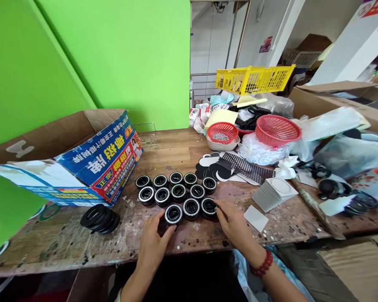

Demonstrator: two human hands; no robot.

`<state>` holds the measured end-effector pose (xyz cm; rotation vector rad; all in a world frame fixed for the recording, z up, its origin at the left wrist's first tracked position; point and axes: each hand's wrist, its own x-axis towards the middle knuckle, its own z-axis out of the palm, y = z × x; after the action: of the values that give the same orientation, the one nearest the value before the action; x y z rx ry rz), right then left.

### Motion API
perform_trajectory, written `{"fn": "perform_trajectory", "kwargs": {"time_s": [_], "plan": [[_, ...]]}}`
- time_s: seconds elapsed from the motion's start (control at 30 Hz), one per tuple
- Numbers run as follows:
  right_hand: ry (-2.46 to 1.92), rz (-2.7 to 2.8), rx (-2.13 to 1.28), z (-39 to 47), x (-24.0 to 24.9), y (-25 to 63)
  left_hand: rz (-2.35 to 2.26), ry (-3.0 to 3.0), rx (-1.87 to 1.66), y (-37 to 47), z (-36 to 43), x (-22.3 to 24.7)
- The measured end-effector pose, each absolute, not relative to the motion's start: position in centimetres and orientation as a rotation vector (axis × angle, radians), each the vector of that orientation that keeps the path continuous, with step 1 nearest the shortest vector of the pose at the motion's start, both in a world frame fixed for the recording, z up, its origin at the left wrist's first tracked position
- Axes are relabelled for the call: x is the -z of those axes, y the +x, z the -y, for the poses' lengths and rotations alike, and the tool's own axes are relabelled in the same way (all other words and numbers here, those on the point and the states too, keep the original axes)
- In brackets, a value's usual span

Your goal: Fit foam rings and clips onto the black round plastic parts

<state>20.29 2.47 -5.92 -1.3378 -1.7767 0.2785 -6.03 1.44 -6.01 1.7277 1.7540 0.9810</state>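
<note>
While apparently lining up the front row of black round pieces (191, 208) on the desk (176, 154), nudge gently from both ends. Working with left hand (153, 238) curled round the leftmost, right hand (234, 224) against the rightmost; can't tell whether grasping or merely touching. Avoid bumping the loose card (256, 218) and card stack (274, 194).
</note>
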Motion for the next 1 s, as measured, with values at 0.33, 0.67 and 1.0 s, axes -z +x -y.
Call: {"fn": "perform_trajectory", "kwargs": {"time_s": [0.33,0.67,1.0], "plan": [[-1.417,1.786,0.04,-2.0,6.4,24.3,-1.531,1.741,-0.969,-7.0,-1.3,5.4],[-1.723,1.74,0.18,-10.0,6.5,25.8,-1.58,1.855,-1.031,-6.7,-2.1,7.0],[-1.82,1.799,0.229,-11.2,3.8,25.6,-1.616,1.933,-1.123,-6.9,-2.1,8.2]]}}
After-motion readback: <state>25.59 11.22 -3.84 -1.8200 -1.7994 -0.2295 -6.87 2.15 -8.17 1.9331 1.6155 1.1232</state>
